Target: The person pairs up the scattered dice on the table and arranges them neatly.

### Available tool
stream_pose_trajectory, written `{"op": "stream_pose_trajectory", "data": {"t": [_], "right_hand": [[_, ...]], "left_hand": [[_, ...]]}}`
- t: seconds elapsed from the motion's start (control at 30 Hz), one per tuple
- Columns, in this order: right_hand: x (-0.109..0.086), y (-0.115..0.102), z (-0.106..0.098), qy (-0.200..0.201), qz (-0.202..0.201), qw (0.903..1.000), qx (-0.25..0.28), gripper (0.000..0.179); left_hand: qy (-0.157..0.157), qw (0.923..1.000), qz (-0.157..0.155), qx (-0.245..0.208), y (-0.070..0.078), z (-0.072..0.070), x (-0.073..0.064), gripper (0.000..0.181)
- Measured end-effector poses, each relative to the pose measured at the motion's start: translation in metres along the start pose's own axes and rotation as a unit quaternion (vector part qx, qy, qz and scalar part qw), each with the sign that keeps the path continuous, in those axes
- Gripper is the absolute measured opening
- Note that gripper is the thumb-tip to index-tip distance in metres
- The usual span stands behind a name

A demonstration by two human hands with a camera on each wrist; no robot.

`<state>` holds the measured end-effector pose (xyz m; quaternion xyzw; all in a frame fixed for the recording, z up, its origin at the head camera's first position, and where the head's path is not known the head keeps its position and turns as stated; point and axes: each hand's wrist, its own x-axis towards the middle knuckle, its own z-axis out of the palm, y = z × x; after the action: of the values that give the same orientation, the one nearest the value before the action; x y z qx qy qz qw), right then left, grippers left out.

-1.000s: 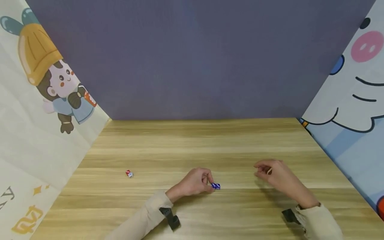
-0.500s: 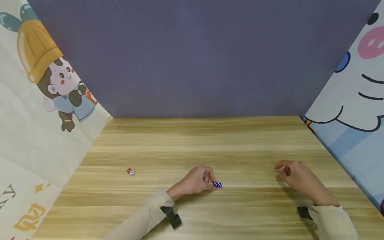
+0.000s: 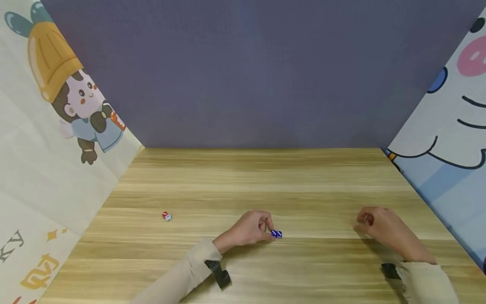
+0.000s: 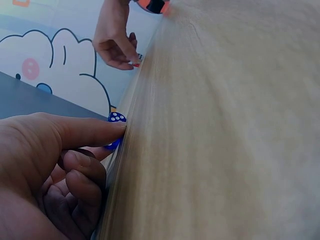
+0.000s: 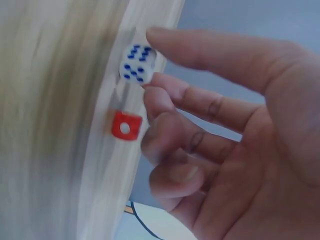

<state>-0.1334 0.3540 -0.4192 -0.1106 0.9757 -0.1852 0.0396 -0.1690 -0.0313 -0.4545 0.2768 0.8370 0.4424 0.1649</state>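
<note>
Blue dice sit side by side, touching, on the wood-grain table, near the middle of its near half. Your left hand reaches in from the left and pinches the left one between thumb and index finger; your remaining fingers are curled in.

Well to the right, your right hand is low over the table with fingers bent. In the right wrist view you have a white die right at your thumb and fingertips and, to its right, a red die; you cannot tell from these views whether your fingers grip either one.

Far over on the left of the table, a second red die lies against a second white die. Beyond the table's far edge stands a dark wall, with cartoon-printed panels to the left and right.
</note>
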Motion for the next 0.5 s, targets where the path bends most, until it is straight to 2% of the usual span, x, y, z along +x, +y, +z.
{"op": "stream_pose_trajectory", "data": {"t": [0.13,0.27,0.33,0.5], "right_hand": [[-0.0024,0.0027,-0.0044,-0.03,0.023,0.9993,-0.001,0.023],[-0.0039,0.0054,-0.0064,-0.052,0.039,0.9978,0.01,0.019],[-0.0044,0.0065,-0.0059,-0.054,0.039,0.9977,0.014,0.015],[-0.0046,0.0089,-0.0033,-0.028,0.025,0.9993,0.002,0.014]], "left_hand": [[0.0,1.0,0.001,0.001,-0.0005,-0.0001,0.0002,0.02],[-0.001,1.0,0.001,0.0,0.0002,-0.0003,0.0,0.02],[-0.001,1.0,-0.001,0.0,0.0007,-0.0003,-0.0001,0.02],[0.0,1.0,-0.001,0.0,0.0005,0.0001,0.0005,0.021]]}}
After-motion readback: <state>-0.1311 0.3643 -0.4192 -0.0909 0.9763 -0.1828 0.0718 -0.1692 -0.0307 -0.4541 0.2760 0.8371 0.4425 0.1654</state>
